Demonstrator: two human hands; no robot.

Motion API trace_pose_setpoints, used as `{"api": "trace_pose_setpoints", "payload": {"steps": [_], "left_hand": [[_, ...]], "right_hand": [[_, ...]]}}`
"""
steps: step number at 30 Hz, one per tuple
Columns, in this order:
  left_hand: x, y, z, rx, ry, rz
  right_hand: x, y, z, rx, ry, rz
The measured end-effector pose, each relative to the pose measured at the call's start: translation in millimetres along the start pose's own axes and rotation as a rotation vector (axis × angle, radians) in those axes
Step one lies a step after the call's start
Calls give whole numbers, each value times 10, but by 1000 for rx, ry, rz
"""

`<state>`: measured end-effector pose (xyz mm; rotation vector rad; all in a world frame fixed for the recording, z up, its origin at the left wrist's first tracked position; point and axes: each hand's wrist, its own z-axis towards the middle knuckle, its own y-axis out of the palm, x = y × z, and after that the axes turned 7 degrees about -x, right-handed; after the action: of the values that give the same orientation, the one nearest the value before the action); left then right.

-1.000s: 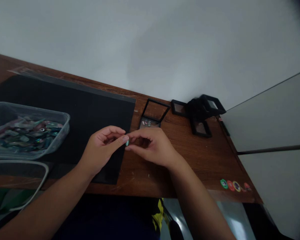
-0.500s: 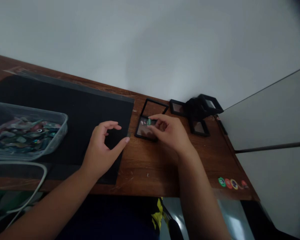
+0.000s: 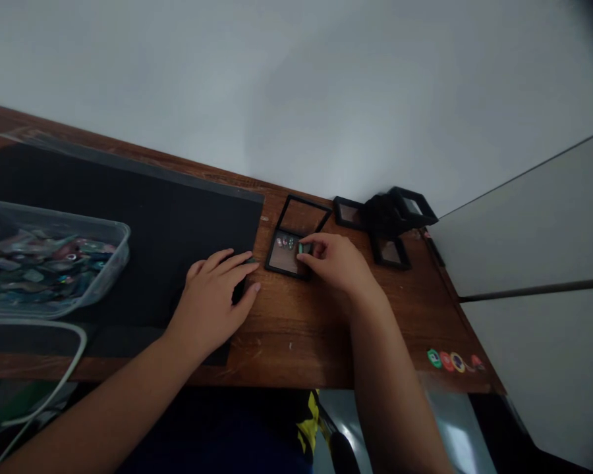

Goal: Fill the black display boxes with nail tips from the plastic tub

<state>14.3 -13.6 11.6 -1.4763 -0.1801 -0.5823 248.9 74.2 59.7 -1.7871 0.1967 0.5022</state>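
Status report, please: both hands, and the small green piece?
Report: left hand open, flat on black mat edge. Then right hand pinching small green piece over open black case, beside other pieces inside. Nothing in the way.

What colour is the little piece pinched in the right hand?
The piece in the right hand is teal-green; head view.

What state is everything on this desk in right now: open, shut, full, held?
display case: lid up, open, a few small pieces inside.
green piece: pinched in the right hand, at the case.
left hand: open, flat on the black mat.
plastic tub: uncovered, holding many colourful pieces.
other black cases: piled together by the wall.
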Motion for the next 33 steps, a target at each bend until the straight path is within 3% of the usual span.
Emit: {"api": "trace_pose_setpoints", "payload": {"steps": [9, 23, 26, 29, 33], "left_hand": [[-16, 13, 8, 45, -15, -48], [-52, 15, 1, 117, 70, -59], [-48, 1, 7, 180, 117, -86], [-37, -16, -1, 298, 193, -126], [-19, -25, -14, 398, 243, -225]], "right_hand": [[-17, 40, 31, -13, 16, 39], [-36, 12, -18, 21, 45, 94], [-43, 9, -25, 44, 28, 112], [-66, 28, -48, 36, -85, 140], [-160, 85, -100, -2, -376, 219]]}}
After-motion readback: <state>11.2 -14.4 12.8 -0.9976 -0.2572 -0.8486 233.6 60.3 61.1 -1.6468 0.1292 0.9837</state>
